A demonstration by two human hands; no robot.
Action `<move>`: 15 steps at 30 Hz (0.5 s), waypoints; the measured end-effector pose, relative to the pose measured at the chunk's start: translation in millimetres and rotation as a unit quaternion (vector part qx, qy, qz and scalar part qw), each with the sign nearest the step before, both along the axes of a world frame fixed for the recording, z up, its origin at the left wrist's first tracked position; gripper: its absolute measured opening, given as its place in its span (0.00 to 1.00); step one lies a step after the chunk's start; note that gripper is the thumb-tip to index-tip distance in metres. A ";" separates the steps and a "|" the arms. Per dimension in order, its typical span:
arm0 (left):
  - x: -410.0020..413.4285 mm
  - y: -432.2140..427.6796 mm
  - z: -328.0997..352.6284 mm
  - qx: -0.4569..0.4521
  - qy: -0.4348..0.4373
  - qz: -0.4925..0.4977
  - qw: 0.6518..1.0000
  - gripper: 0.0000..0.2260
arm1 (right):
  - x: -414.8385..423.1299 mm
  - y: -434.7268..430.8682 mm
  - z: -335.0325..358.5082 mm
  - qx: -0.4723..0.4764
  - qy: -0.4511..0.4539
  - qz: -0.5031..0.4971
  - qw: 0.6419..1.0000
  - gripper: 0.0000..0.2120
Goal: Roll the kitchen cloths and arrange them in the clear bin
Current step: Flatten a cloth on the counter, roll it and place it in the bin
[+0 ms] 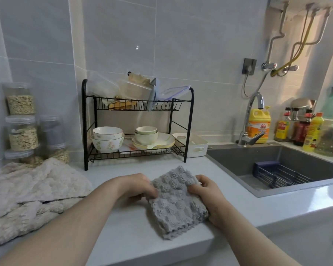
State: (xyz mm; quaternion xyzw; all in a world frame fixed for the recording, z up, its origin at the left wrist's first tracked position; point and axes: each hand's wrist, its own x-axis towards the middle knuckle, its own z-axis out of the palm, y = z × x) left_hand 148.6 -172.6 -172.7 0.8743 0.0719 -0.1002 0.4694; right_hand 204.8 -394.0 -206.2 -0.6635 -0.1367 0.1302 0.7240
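L hand (pixel 140 187) comes in from 7 o'clock, fingers curled, pinching the left edge of the grey cloth (pixel 176 202). R hand (pixel 208 196) comes in from 5 o'clock and grips the right edge, thumb on top, fingertips at the far corner. Cloth lies folded on the counter (pixel 123 223) near the front edge, between both hands.

Around the cloth — beige cloths (pixel 31 191) heaped at 9 o'clock, well apart. Jars (pixel 22 131) at 10. Black rack (pixel 84 121) at 12 w/ bowls (pixel 108 139) on the lower shelf. White basket (pixel 197 145) just beside the rack, at 1. Sink (pixel 238 162) at 2, w/ a blue tray (pixel 277 174) inside.
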 end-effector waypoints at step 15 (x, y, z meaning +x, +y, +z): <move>-15.8 -11.0 -26.0 -0.545 -0.118 0.010 0.830 0.39 | -5.8 17.5 0.2 -0.060 -0.058 0.080 0.993 0.17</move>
